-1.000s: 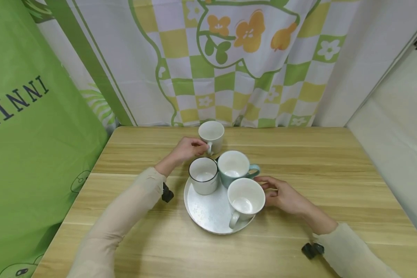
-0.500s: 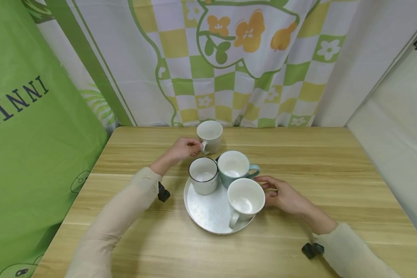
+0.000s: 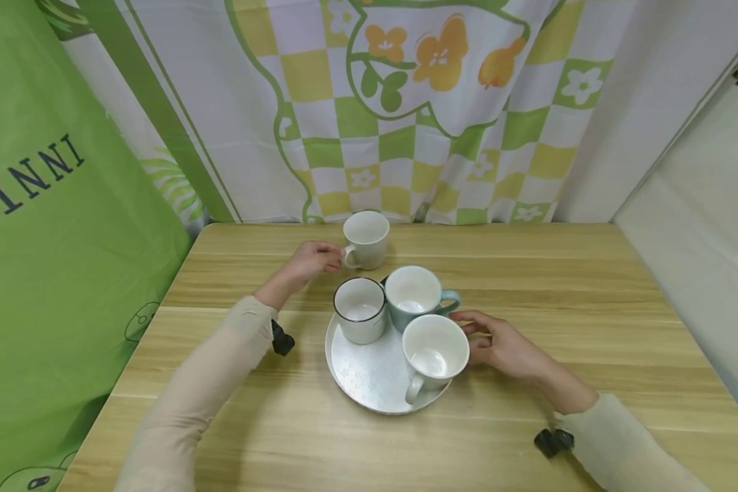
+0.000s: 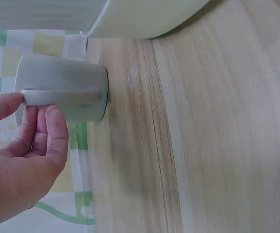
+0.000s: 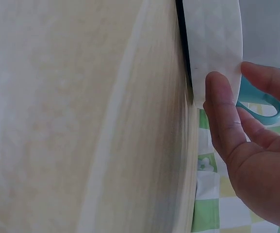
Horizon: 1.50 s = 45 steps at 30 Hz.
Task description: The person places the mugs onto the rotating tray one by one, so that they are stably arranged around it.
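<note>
At the back of the table, my left hand (image 3: 316,260) pinches the handle of a white mug (image 3: 369,236). Thumb and fingertips meet at that handle (image 4: 57,97) in the left wrist view. Closer in, a round silvery tray (image 3: 369,386) bears three mugs: a white one with a dark rim (image 3: 363,331), a teal one (image 3: 402,318) with its handle to the right, and a large white one (image 3: 435,348) with its handle toward me. My right hand (image 3: 507,348) rests at the tray's right side, its fingers (image 5: 222,97) lying fairly straight against the pale outer wall.
The wooden table (image 3: 559,273) reaches back to a checked, flowered curtain (image 3: 393,150), close behind the far mug. A green cloth (image 3: 55,287) hangs along the left, and a pale wall (image 3: 707,191) stands at the right.
The left hand and the white mug it pinches have shifted a little to the left, apart from the tray. Tray, its mugs and the right hand stay put.
</note>
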Tool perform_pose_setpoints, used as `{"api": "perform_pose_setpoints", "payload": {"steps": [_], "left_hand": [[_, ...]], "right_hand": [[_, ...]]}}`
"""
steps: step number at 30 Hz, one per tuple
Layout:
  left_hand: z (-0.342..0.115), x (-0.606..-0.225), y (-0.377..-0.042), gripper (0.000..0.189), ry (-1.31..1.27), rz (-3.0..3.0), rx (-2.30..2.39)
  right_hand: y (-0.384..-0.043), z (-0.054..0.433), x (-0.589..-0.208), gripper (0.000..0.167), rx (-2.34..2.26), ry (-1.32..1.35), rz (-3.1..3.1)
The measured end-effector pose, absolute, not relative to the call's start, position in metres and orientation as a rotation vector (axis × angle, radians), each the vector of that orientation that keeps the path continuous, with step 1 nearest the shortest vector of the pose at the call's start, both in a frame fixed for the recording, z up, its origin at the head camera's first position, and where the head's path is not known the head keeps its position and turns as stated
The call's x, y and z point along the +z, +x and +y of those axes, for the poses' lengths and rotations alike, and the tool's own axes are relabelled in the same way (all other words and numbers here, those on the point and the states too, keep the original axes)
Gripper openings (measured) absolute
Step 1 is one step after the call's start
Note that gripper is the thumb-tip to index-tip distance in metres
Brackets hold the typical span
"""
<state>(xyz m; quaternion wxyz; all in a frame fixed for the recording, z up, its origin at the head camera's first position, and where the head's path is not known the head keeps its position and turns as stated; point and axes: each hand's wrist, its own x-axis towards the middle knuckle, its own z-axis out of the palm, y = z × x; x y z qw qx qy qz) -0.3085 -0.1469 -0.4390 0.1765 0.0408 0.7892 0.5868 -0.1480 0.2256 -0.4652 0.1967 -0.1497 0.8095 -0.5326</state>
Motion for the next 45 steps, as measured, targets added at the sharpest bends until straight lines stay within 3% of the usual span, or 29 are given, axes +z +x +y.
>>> {"api": "perform_pose_setpoints", "payload": {"steps": [34, 45], "left_hand": [[-0.128, -0.441, -0.314, 0.045, -0.019, 1.994, 1.728], [-0.126, -0.443, -0.315, 0.042, -0.015, 1.950, 1.776]], "right_hand": [[-0.148, 0.225, -0.466, 0.070, -1.504, -0.407, 2.247], [-0.149, 0.225, -0.465, 0.070, -1.502, -0.396, 2.243]]}}
